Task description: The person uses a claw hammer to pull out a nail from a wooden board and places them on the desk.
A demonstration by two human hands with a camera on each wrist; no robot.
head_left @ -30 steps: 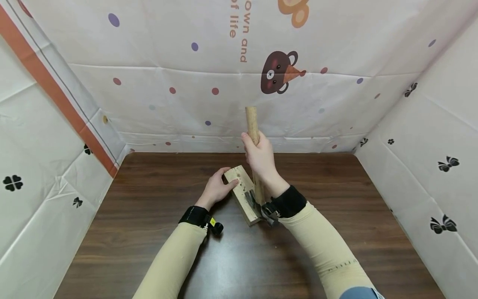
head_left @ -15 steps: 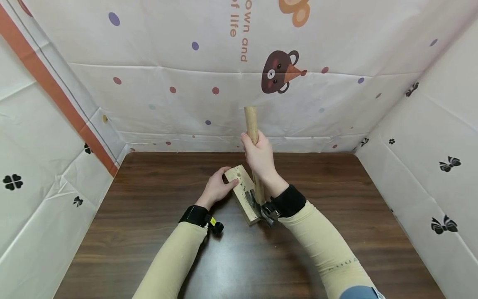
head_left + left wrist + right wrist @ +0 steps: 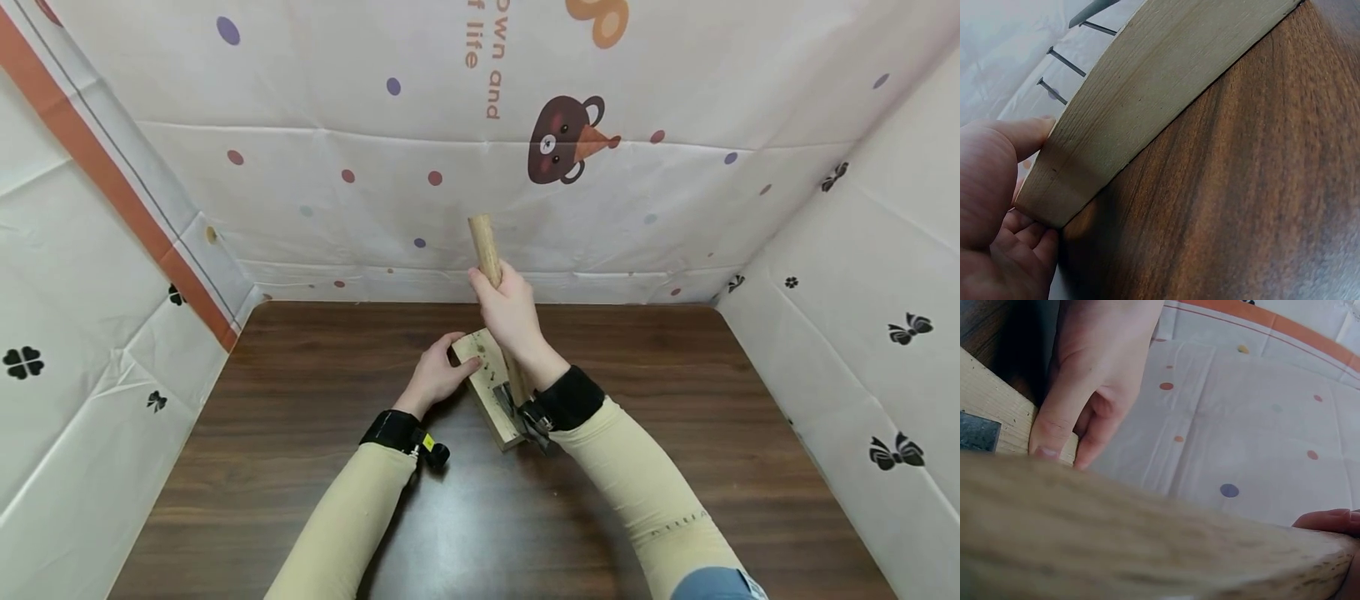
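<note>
A pale wooden block (image 3: 495,414) lies slantwise on the table, held at its far end by my left hand (image 3: 433,380), thumb on top and fingers around the edge. Several nails (image 3: 1066,61) stick out of its top face. My right hand (image 3: 510,315) grips the wooden handle of a claw hammer (image 3: 484,242), which rises steeply toward the back wall. Low over the near end of the block is the metal hammer head (image 3: 504,398), its claw among the nails. In the right wrist view the handle hides much of the block.
The dark wood-grain table (image 3: 285,500) extends around the block on all sides. White printed sheeting (image 3: 337,217) walls off the back and both sides, close behind the table's far edge. Black wrist straps with small cameras (image 3: 435,454) sit on both arms.
My right hand has shifted a little left, tilting the top of the hammer handle leftward. The left hand and the block stay in place.
</note>
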